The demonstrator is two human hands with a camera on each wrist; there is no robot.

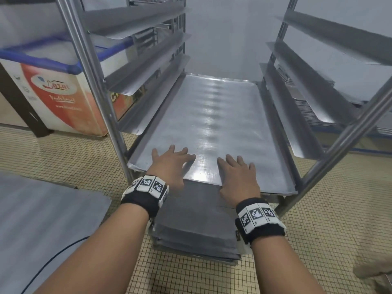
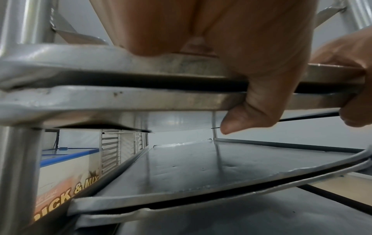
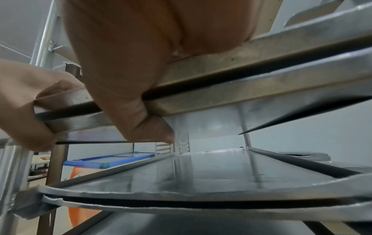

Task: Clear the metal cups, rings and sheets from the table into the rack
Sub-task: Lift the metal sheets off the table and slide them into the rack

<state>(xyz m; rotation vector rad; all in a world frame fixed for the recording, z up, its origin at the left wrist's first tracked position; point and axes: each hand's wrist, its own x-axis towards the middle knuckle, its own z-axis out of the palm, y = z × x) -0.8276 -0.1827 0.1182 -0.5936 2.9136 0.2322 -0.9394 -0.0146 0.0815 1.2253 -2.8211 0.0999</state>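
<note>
A large metal sheet (image 1: pixel 222 124) lies on a pair of rails low in the steel rack (image 1: pixel 95 81), with its front edge toward me. My left hand (image 1: pixel 169 164) and right hand (image 1: pixel 237 172) lie side by side on that front edge, fingers spread flat on top. In the left wrist view the left thumb (image 2: pixel 257 108) hooks down over the edge of the sheet (image 2: pixel 120 68), which sits on a second one. The right thumb (image 3: pixel 136 111) hooks over the sheet edge (image 3: pixel 261 63) the same way. More sheets (image 1: pixel 197 225) sit on the levels below.
Empty angled rails (image 1: pixel 148 77) line both sides of the rack above the sheet. A chest freezer (image 1: pixel 53 85) with a blue rim stands at the left. A grey metal surface (image 1: pixel 42 219) is at lower left, with a black cable (image 1: pixel 53 257) on the tiled floor. Stacked sheets (image 1: pixel 307 107) lie beyond the rack's right side.
</note>
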